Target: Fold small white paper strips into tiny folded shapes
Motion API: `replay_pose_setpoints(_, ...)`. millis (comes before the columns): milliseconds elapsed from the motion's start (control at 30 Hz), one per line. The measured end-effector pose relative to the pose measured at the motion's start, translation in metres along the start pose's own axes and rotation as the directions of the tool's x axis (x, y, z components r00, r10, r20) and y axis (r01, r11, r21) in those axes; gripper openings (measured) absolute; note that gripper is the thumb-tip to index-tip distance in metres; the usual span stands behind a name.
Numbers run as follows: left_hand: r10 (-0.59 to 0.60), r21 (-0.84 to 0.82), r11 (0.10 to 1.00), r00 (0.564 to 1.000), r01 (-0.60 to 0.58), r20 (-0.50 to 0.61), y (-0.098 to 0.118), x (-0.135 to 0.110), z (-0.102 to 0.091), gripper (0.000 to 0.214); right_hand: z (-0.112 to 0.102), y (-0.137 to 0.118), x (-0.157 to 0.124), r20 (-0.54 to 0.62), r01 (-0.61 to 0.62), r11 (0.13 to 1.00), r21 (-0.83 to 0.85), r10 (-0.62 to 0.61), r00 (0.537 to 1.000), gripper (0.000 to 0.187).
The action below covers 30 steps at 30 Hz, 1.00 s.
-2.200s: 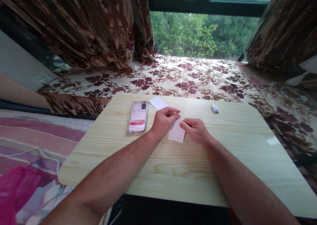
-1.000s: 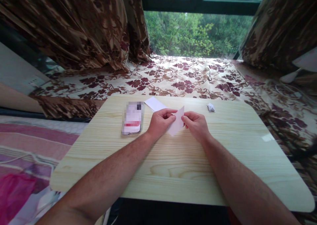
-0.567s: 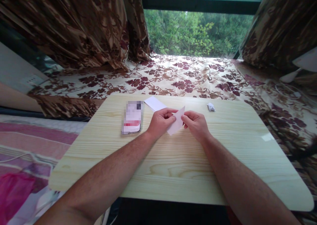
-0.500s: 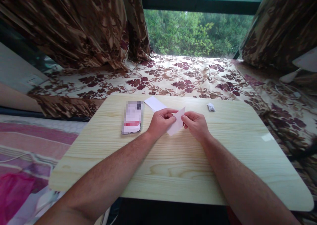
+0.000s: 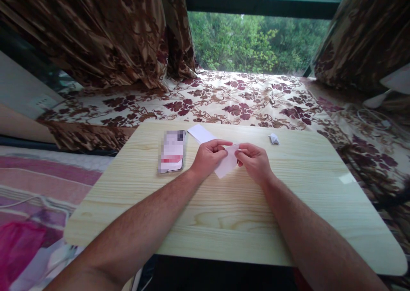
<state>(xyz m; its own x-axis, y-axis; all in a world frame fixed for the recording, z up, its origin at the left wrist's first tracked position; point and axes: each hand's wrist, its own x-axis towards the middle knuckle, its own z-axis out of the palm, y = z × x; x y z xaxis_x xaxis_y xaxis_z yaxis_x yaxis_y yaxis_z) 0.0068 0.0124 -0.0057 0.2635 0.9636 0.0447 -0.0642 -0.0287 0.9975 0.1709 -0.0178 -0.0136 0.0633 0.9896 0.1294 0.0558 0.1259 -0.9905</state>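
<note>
A small white sheet of paper [image 5: 226, 164] is held up between both hands above the middle of the table. My left hand [image 5: 209, 158] pinches its left side, thumb on the near face. At the upper right edge, my right hand [image 5: 255, 159] grips the paper between thumb and fingers. The sheet tilts, its lower corner pointing toward me. Beyond my left hand lies more white paper [image 5: 200, 132], flat on the table and partly hidden by that hand. A small folded white paper piece [image 5: 274, 138] sits to the right, past my right hand.
A phone [image 5: 172, 151], partly blurred out, lies on the left of the pale wooden table [image 5: 230, 222]. Flower-patterned cloth [image 5: 237, 97] covers the window ledge behind. A bed with striped covers [image 5: 51, 176] is at the left, and a white lamp [image 5: 395, 80] stands far right.
The paper in my hands has tipped slightly: its upper right corner has dropped between the fingers and its lower corner sits a little lower. Both hands keep their grip.
</note>
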Motion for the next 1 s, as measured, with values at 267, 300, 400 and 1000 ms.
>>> replay_pose_setpoints(267, -0.009, -0.046, 0.999, 0.999, 0.01, 0.032, -0.0023, 0.0003, -0.002, 0.034, 0.0003, 0.004, 0.0, 0.009, 0.004, 0.999, 0.039, -0.004, 1.0, 0.016)
replay_pose_setpoints(300, -0.008, -0.046, 0.999, 0.999, 0.009, 0.031, -0.0023, 0.0003, -0.0021, 0.034, 0.0004, 0.0044, 0.0001, 0.007, 0.001, 0.999, 0.041, -0.002, 1.0, 0.016)
replay_pose_setpoints(400, -0.008, -0.049, 0.999, 1.0, 0.009, 0.027, -0.0022, 0.0004, -0.0018, 0.033, 0.0007, 0.0038, 0.0, -0.002, -0.01, 0.999, 0.04, 0.01, 1.0, 0.017)
replay_pose_setpoints(1000, -0.047, -0.044, 0.998, 0.995, 0.043, -0.084, -0.0045, 0.0033, -0.0002, 0.015, -0.0013, 0.0, -0.0003, 0.094, 0.056, 0.985, 0.166, -0.072, 0.993, 0.015)
